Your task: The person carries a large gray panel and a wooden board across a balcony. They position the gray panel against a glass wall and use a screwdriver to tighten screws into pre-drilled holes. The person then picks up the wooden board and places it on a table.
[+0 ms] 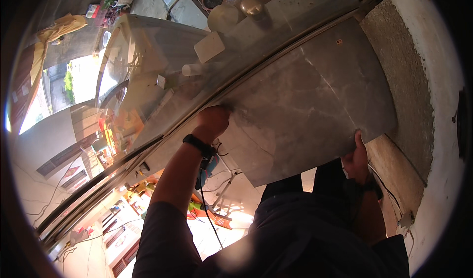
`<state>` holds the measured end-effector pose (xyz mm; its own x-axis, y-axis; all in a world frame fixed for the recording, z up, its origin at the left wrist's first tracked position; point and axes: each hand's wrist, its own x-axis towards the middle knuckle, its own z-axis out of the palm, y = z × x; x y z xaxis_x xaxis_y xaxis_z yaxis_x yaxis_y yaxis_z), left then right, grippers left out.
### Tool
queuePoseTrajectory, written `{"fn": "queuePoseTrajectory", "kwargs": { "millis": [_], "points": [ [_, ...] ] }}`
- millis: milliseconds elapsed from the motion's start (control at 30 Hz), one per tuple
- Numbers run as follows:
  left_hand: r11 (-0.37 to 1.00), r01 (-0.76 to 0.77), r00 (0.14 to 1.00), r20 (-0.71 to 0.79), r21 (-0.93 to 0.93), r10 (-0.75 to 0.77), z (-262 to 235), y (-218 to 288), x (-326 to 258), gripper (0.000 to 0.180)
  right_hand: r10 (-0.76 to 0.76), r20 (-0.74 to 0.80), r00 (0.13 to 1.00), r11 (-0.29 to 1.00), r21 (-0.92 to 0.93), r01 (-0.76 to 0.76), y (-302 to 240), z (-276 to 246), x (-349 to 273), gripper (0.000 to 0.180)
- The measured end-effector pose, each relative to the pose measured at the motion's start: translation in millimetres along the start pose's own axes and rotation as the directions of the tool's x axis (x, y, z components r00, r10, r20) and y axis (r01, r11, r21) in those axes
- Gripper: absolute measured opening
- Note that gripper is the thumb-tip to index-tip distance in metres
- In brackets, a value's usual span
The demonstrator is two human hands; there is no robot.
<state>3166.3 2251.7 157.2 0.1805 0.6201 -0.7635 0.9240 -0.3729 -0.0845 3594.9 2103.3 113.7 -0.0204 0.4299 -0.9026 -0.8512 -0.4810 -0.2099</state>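
A broad, flat grey slab with pale marble-like veins (305, 100) lies ahead of the body between both hands, its long axis slanting from lower left to upper right beside a long, narrow dark rail (276, 60). The left hand (213, 121), nearer the rail, curls at the slab's left corner, its grip hidden; the right hand (355, 160) clasps the near edge, thumb on top.

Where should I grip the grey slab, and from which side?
Probably take the grey slab by its near edge, from the body side, thumb above: that edge looks free over the legs and the right hand grips there. The upper-left edge runs close along the rail.
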Motion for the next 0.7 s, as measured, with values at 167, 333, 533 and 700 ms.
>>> {"fn": "queuePoseTrajectory", "kwargs": {
  "millis": [167, 333, 533, 700],
  "points": [
    [0.919, 0.094, 0.987, -0.083, -0.383, -0.136, 12.6, -14.0, -8.7, 0.034, 0.013, -0.008, 1.0, 1.0, -0.019, -0.013, -1.6, -4.5, 2.5, 0.056],
    [0.018, 0.485, 0.867, 0.478, -0.874, -0.142, -0.1, -16.0, -15.6, 0.036, 0.011, -0.001, 1.0, 1.0, -0.024, -0.011, 0.5, -5.0, 3.0, 0.055],
    [-0.086, 0.354, 0.905, 0.364, -0.931, -0.219, 15.1, -8.8, -21.5, 0.041, 0.01, 0.007, 1.0, 1.0, -0.001, -0.01, 2.7, -15.0, 8.7, 0.053],
    [-0.093, 0.358, 0.908, 0.37, -0.929, -0.199, 23.0, -18.3, -21.2, 0.045, 0.005, -0.024, 1.0, 1.0, -0.016, -0.005, 3.1, -7.5, 4.9, 0.052]
  ]
}}
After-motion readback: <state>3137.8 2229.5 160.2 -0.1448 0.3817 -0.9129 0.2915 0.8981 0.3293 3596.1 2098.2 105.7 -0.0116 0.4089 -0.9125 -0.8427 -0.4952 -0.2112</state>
